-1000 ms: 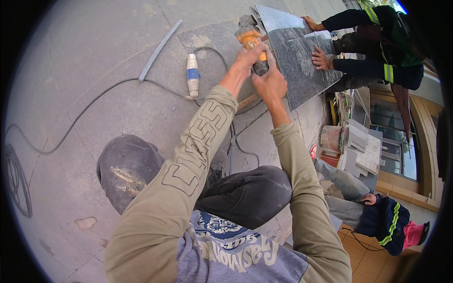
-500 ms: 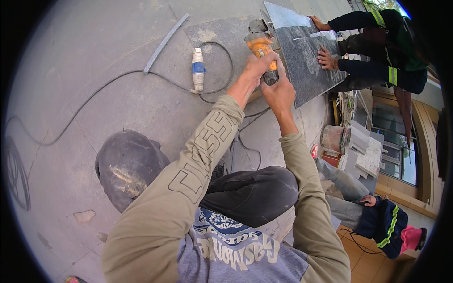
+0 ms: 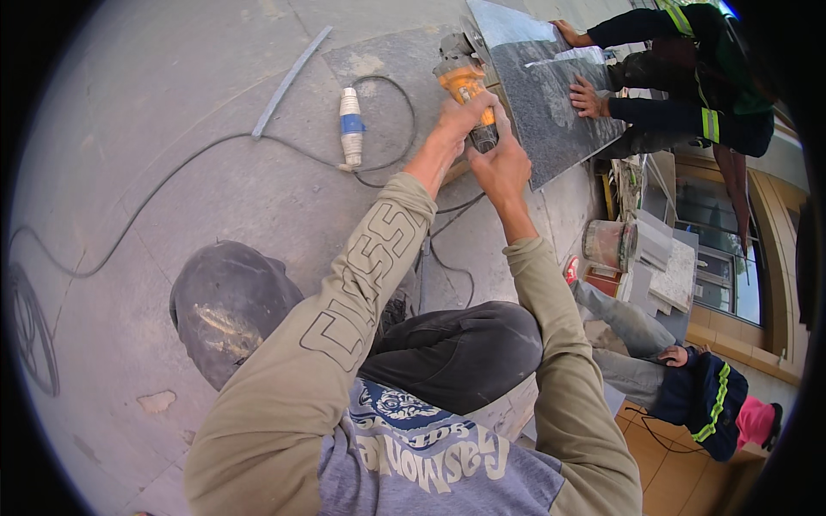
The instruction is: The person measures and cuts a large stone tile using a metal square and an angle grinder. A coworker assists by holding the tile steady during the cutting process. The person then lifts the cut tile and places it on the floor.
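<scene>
An orange and grey angle grinder (image 3: 463, 79) is held out in front of me, its head pointing away. My left hand (image 3: 458, 122) wraps round its body, while my right hand (image 3: 505, 165) is closed round the rear end. The grinder's disc is at the left edge of a dark grey stone slab (image 3: 538, 112); whether it touches the stone, I cannot tell. Pale dust or wet patches mark the slab's surface. Another person's two hands, one far hand (image 3: 568, 34) and one nearer hand (image 3: 588, 98), lie flat on the slab's right side.
A blue-and-white cable connector (image 3: 351, 127) lies on the paving left of the grinder, its black cord looping around. Beyond it is a narrow grey strip (image 3: 292, 82). To the right stand a dusty bucket (image 3: 609, 244) and stacked tile pieces (image 3: 675, 275), near a second person (image 3: 688, 400).
The whole view has shifted slightly, so most things sit a little further left. Both my hands keep their grip on the angle grinder, and the other person's hands stay on the slab.
</scene>
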{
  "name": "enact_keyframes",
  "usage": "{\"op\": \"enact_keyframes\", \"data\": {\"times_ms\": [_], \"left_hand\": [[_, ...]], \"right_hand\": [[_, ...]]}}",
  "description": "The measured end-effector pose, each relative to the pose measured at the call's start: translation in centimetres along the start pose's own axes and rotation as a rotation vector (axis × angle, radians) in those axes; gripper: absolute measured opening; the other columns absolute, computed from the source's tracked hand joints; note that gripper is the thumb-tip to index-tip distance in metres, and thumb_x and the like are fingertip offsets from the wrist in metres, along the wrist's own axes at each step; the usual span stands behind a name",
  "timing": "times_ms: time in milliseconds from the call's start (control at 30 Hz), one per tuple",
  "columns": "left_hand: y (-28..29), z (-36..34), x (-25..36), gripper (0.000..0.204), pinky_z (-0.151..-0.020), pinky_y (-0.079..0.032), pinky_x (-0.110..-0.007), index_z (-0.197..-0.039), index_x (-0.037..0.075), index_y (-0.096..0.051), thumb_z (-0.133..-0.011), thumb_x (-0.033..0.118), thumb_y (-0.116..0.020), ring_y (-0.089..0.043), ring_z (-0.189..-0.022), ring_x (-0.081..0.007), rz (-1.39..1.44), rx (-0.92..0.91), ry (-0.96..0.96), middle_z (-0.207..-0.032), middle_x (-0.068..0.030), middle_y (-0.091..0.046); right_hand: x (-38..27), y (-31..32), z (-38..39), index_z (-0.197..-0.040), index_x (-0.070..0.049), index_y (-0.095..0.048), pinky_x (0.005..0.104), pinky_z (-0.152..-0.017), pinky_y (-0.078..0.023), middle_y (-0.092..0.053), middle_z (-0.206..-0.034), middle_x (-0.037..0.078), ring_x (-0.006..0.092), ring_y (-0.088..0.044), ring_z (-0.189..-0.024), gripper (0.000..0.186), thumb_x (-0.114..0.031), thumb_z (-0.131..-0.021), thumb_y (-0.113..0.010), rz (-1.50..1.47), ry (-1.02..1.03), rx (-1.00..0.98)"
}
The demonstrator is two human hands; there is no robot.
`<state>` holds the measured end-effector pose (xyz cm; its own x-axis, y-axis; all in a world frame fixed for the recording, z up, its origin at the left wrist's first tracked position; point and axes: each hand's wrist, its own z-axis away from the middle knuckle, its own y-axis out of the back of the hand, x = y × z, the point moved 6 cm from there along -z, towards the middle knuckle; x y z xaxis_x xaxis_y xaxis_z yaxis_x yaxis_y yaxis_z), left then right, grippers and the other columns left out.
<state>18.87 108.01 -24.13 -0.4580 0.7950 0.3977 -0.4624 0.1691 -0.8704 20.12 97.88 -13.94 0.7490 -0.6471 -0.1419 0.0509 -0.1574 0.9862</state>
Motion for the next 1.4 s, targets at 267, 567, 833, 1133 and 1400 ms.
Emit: {"op": "enact_keyframes", "data": {"times_ms": [267, 567, 833, 1133, 1400], "left_hand": [[-0.1, -0.3, 0.6, 0.026, -0.071, -0.06, -0.034, -0.108, 0.008, -0.069, -0.091, 0.023, -0.08, -0.072, -0.08, -0.0162, -0.05, -0.002, 0.02, -0.094, -0.0034, -0.073], [0.2, -1.7, 1.1, 0.03, -0.07, -0.061, -0.035, -0.11, 0.006, -0.067, -0.091, 0.024, -0.08, -0.072, -0.079, -0.0169, -0.051, 0.0, 0.029, -0.094, -0.004, -0.071], [0.5, -3.2, 1.9, 0.035, -0.07, -0.062, -0.036, -0.113, 0.005, -0.066, -0.089, 0.025, -0.082, -0.073, -0.079, -0.0187, -0.037, -0.037, 0.011, -0.096, -0.0054, -0.072], [0.2, -0.9, 1.0, 0.041, -0.071, -0.063, -0.036, -0.116, 0.002, -0.066, -0.087, 0.025, -0.084, -0.074, -0.08, -0.0197, -0.066, 0.004, 0.052, -0.096, -0.0069, -0.073], [-0.2, 1.4, -0.2, 0.033, -0.071, -0.062, -0.036, -0.112, 0.004, -0.066, -0.088, 0.021, -0.082, -0.073, -0.078, -0.0183, -0.021, -0.008, 0.032, -0.094, -0.0061, -0.072]], "right_hand": [[-0.2, -0.3, -0.7, -0.166, -0.031, -0.045, 0.0564, -0.084, -0.058, -0.077, -0.103, 0.018, 0.0456, -0.074, -0.097, 0.096, -0.027, -0.078, -0.082, 0.042, 0.004, 0.023], [-1.0, -0.4, -1.7, -0.166, -0.03, -0.045, 0.0563, -0.087, -0.058, -0.078, -0.104, 0.02, 0.0462, -0.075, -0.1, 0.094, -0.027, -0.079, -0.08, 0.025, -0.051, -0.029], [-2.2, -0.2, -2.3, -0.166, -0.031, -0.046, 0.0535, -0.09, -0.058, -0.08, -0.105, 0.022, 0.0464, -0.076, -0.1, 0.094, -0.029, -0.078, -0.081, 0.04, -0.065, -0.027], [-0.8, -0.3, -0.9, -0.166, -0.03, -0.046, 0.0549, -0.088, -0.058, -0.08, -0.105, 0.019, 0.046, -0.075, -0.1, 0.094, -0.029, -0.078, -0.081, 0.019, -0.033, 0.003], [1.1, -0.7, 1.1, -0.165, -0.031, -0.049, 0.0527, -0.084, -0.059, -0.079, -0.099, 0.019, 0.0438, -0.076, -0.094, 0.096, -0.025, -0.075, -0.083, -0.001, 0.013, 0.088]]}}
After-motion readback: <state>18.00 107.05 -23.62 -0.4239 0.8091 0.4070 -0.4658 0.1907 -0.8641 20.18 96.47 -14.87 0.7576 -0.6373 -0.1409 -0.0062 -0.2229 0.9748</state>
